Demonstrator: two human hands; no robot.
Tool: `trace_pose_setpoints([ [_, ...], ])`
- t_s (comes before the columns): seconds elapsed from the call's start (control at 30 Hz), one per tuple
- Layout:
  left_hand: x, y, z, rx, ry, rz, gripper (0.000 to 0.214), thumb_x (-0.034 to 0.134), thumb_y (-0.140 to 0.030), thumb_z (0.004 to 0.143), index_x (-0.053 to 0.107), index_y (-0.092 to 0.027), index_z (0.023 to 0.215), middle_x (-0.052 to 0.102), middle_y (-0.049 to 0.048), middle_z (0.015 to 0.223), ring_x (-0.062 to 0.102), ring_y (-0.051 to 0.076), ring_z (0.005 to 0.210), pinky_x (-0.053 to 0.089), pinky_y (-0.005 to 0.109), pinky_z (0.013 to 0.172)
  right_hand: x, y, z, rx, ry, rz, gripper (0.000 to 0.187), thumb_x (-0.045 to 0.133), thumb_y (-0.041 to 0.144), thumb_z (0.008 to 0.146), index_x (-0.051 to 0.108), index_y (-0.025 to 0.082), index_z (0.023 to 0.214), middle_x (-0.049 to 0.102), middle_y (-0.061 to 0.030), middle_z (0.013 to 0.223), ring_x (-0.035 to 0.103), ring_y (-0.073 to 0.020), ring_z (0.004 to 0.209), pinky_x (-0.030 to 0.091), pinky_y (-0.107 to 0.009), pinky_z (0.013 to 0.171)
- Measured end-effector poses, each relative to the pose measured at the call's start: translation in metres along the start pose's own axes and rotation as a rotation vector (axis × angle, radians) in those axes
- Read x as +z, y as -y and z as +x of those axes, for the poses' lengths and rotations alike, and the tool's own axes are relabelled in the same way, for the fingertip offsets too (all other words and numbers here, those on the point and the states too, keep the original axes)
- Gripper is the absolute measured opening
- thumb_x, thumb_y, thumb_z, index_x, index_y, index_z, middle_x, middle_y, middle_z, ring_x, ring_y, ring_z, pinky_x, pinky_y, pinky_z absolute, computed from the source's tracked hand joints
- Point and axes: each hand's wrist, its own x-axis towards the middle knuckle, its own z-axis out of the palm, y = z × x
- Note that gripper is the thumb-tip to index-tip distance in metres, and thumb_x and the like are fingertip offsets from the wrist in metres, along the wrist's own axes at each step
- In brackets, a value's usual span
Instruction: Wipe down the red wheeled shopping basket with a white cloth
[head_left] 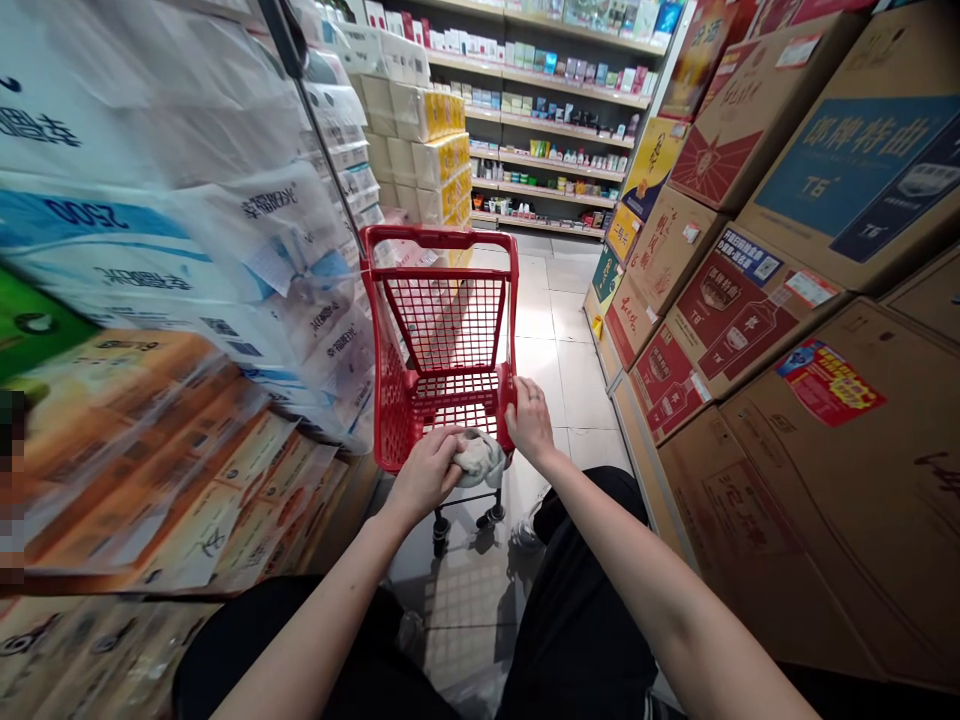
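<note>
A crumpled grey-white cloth is pinched by the left hand at the near edge of a red lattice-sided plastic shopping cart, whose right side is clasped by the right hand; the cloth is judged soft, light, best bunched; the cart stiff, free-rolling, best steadied by its side

The person wears black trousers and pale shoes — forearms bare — with a ring on the right hand.
</note>
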Motion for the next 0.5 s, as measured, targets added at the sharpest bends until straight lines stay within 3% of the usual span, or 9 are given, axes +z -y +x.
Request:
trace_pose_setpoints([
  [0.1,-0.005,-0.011,0.001,0.007,0.042,0.046,0.031,0.045,-0.015,0.077,0.052,-0.018,0.106,0.056,0.0092,0.115,0.046,0.022,0.116,0.032,0.039,0.104,0.024,-0.004,0.01,0.153,0.04,-0.042,0.061,0.042,0.019,0.087,0.023,0.005,0.143,0.046,-0.0235,0.133,0.04,-0.0296,0.127,0.04,-0.046,0.099],
  [0.2,-0.002,-0.025,0.008,0.011,0.138,0.13,0.041,0.048,-0.032,0.084,0.047,-0.023,0.124,0.058,0.0076,0.106,0.051,0.023,0.104,0.03,0.043,0.103,0.038,-0.003,0.015,0.269,0.099,-0.088,0.066,0.041,0.011,0.084,0.016,0.005,0.144,0.052,-0.0244,0.125,0.051,-0.0279,0.115,0.046,-0.04,0.088],
  [0.3,0.007,-0.028,0.016,-0.033,0.189,0.218,0.038,0.044,-0.044,0.088,0.052,-0.022,0.119,0.058,0.0098,0.102,0.053,0.024,0.098,0.038,0.039,0.092,0.04,-0.001,0.015,0.292,0.13,-0.169,0.067,0.039,0.007,0.083,0.015,0.007,0.145,0.053,-0.0232,0.123,0.053,-0.0257,0.111,0.047,-0.036,0.086],
  [0.4,0.01,-0.014,0.013,0.0,0.2,0.275,0.03,0.041,-0.039,0.091,0.055,-0.02,0.109,0.057,0.0104,0.103,0.052,0.024,0.096,0.039,0.037,0.087,0.037,-0.002,0.016,0.264,0.134,-0.182,0.068,0.037,0.004,0.081,0.015,0.007,0.145,0.052,-0.0235,0.124,0.052,-0.0265,0.111,0.046,-0.037,0.087],
  [0.5,-0.001,0.013,-0.005,0.035,0.174,0.349,0.026,0.038,-0.028,0.091,0.054,-0.021,0.11,0.057,0.0094,0.101,0.052,0.024,0.096,0.036,0.04,0.093,0.036,-0.006,0.017,0.256,0.116,-0.158,0.07,0.038,0.002,0.079,0.016,0.006,0.145,0.053,-0.024,0.124,0.052,-0.029,0.11,0.047,-0.04,0.084],
])
